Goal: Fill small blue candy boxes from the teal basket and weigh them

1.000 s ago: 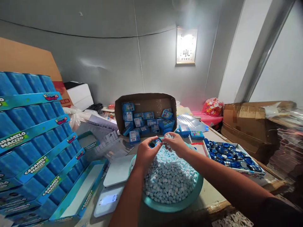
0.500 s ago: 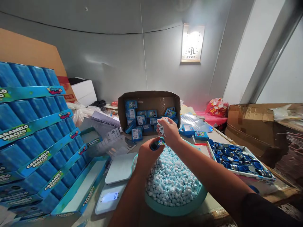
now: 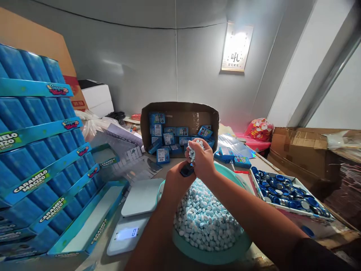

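Observation:
My left hand (image 3: pixel 176 180) is wrapped round a small blue candy tin (image 3: pixel 186 170), its dark opening turned upward. Right above it, my right hand (image 3: pixel 204 161) is closed on a handful of white and pale-blue candies (image 3: pixel 194 150), which bulge out between thumb and fingers. The two hands are close together, the right one covering part of the tin. Beneath them a teal basin (image 3: pixel 210 258) holds a heap of the same candies (image 3: pixel 205 220). To the left of the basin a digital scale (image 3: pixel 124 234) has its display lit.
Display trays of blue tins (image 3: pixel 42 154) are stacked on the left, beside an open tray (image 3: pixel 90 226). Behind the basin, a cardboard box (image 3: pixel 180 109) lies with blue packs inside. At right a shallow box (image 3: pixel 293 210) holds blue lids (image 3: pixel 279 187); more packs (image 3: pixel 241 162) lie nearby.
My right hand with the candies has come lower and closer over the tin in my left hand, and its fingers have curled tighter. The whole view has shifted slightly.

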{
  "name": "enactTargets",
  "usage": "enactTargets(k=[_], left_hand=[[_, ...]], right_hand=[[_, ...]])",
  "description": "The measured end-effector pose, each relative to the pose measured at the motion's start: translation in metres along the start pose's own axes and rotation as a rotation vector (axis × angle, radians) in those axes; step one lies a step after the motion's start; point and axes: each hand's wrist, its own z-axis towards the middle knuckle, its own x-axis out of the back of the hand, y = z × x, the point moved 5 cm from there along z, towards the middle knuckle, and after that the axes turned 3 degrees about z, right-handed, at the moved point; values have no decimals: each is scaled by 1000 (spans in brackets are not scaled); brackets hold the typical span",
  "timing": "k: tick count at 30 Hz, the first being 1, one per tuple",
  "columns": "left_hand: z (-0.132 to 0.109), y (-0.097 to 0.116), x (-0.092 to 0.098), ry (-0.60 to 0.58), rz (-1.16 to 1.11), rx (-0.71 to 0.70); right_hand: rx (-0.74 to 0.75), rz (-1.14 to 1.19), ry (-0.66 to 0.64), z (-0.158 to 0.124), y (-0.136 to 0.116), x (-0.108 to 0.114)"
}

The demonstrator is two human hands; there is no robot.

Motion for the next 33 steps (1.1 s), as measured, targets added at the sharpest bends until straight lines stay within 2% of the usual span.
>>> enactTargets(k=[6, 11, 23, 33], left_hand=[[0, -2, 1, -33, -55, -22], [-1, -3, 2, -31, -11, -31], [-3, -8, 2, -40, 52, 8], [-5, -6, 3, -84, 32, 2]], right_hand=[[84, -17, -37, -4, 1, -3], [121, -103, -71, -5, 1, -4], [153, -238, -142, -15, -4, -7], [242, -420, -137, -19, -5, -5]])
